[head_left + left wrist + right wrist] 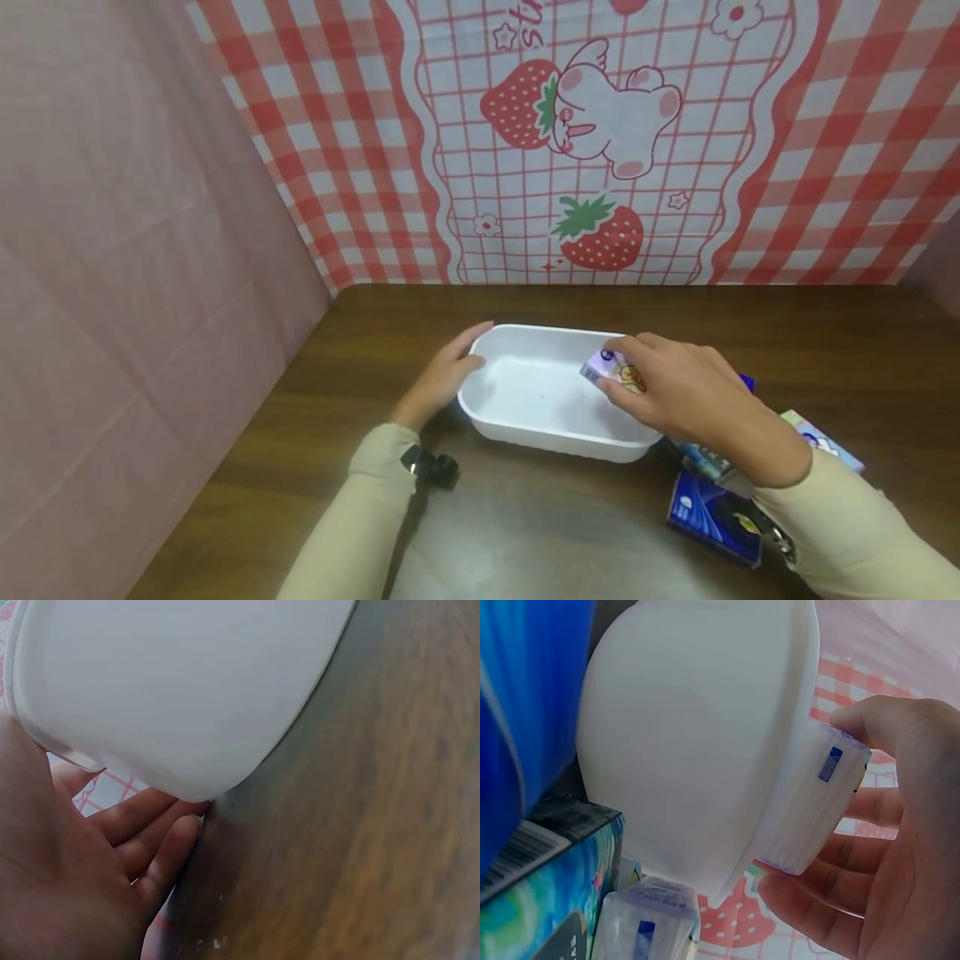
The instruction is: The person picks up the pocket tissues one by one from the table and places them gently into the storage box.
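Observation:
A white plastic basin (540,400) with rounded corners stands on the table, its visible floor bare. At its left end my left hand (442,379) grips the rim, thumb over the edge and the other fingers along the outside; the left wrist view shows those fingers (142,825) against the outer wall. My right hand (682,392) pinches a small purple tissue pack (600,367) with a yellow cartoon print, over the basin's right end. In the right wrist view, the pack's white side (806,802) overlaps the rim between thumb and fingers.
Right of the basin, partly beneath my right forearm, lie a dark blue pack (705,521) and a pastel pack (825,442). The right wrist view adds a teal patterned pack (562,892) and a white-sided tissue pack (649,919) near the basin. A checkered strawberry cloth (495,192) hangs behind the table.

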A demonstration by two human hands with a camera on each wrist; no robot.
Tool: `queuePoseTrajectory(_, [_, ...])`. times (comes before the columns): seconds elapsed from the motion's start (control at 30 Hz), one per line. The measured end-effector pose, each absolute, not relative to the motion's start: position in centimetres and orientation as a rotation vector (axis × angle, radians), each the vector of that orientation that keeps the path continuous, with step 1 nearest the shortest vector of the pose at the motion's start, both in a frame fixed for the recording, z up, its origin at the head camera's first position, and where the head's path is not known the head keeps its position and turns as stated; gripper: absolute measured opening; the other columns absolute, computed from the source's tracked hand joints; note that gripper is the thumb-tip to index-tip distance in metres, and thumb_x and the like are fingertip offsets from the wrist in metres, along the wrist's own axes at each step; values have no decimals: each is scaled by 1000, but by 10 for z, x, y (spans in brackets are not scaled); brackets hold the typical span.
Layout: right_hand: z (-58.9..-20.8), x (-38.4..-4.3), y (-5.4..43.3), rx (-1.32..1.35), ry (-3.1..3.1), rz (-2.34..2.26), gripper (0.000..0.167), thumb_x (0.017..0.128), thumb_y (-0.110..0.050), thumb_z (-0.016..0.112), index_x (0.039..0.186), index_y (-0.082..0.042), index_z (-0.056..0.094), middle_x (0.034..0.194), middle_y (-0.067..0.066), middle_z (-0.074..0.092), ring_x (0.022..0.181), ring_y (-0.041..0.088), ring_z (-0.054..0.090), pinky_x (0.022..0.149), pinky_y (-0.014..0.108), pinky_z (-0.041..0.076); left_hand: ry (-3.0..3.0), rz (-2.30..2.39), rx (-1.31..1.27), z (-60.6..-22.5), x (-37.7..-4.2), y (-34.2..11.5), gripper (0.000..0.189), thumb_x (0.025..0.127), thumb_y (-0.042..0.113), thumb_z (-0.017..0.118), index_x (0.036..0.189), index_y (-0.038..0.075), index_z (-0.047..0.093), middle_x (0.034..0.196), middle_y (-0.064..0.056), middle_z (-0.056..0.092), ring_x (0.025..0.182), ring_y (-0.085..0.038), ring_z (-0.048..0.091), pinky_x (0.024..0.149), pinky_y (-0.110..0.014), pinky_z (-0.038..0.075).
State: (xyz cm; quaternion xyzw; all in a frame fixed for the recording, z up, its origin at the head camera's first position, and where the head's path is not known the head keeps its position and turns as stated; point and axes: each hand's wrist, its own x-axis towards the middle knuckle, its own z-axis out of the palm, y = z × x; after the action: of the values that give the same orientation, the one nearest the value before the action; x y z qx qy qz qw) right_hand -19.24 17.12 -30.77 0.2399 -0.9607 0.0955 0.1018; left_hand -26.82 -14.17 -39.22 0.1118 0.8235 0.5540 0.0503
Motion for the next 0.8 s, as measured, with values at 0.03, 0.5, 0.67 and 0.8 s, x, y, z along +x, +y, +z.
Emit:
queuePoseTrajectory(0.03, [-308,-192,170,713,-2836,282,54,92,-50,65,133,-15,63,118,11,69,92,27,67,64,40,56,2509,1687,344,-392,-268,-142,51,101,17,53,149,34,48,153,3,44,138,-24,42,109,-52,39])
queuePoseTrajectory(0.5, [-311,-192,158,779,-2835,332,51,93,-50,64,130,-15,65,119,8,69,82,18,64,55,25,49,2520,1724,374,-394,-268,-139,49,101,13,52,149,23,50,151,-4,47,131,-29,49,103,-49,47])
queuePoseTrajectory(0.67, [-309,-193,156,794,-2832,346,52,93,-51,63,131,-15,64,122,10,69,90,23,67,59,29,51,2517,1729,386,-393,-265,-139,49,101,13,50,149,24,49,150,-5,47,129,-29,50,102,-49,47])
queuePoseTrajectory(0.8, [-308,-195,151,794,-2833,352,52,93,-51,63,132,-16,64,122,9,69,94,24,68,57,26,48,2540,1729,402,-391,-265,-139,48,101,12,49,148,22,50,149,-5,48,129,-28,50,104,-50,45])
